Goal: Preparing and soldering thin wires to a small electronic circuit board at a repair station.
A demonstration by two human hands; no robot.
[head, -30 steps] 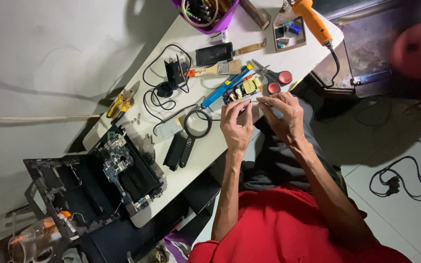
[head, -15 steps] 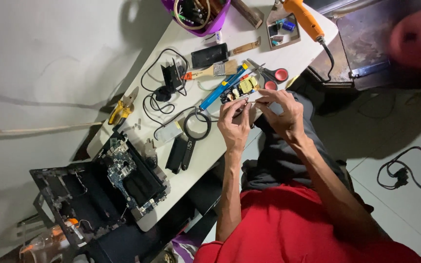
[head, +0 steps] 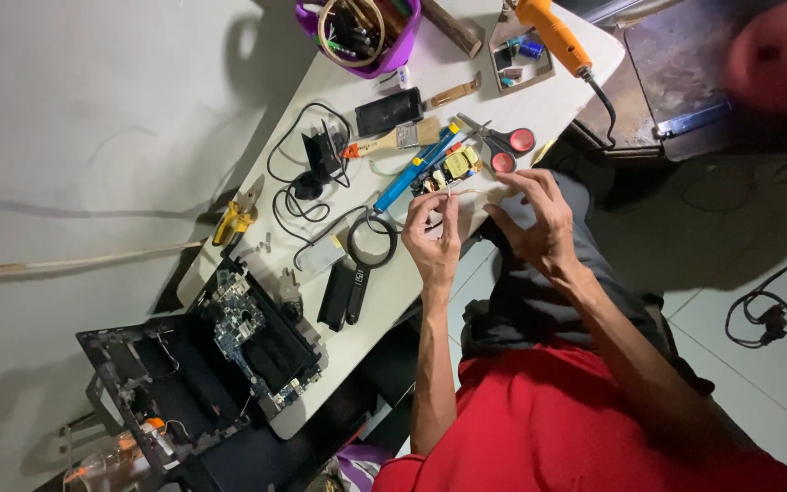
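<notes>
Both hands hover over the table's (head: 539, 109) near edge, open floor behind the wrists. Left hand (head: 434, 239) and right hand (head: 532, 219) pinch a thin pale strip (head: 471, 192) stretched between their fingertips, palms raised. Just beyond the fingers lies a small circuit board (head: 448, 170), scissors (head: 501, 144) beside it.

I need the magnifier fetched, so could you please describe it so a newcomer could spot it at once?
On the white table, look just beyond the left hand. The magnifying glass lies there: the only round black ring, unlike the red-handled scissors.
</notes>
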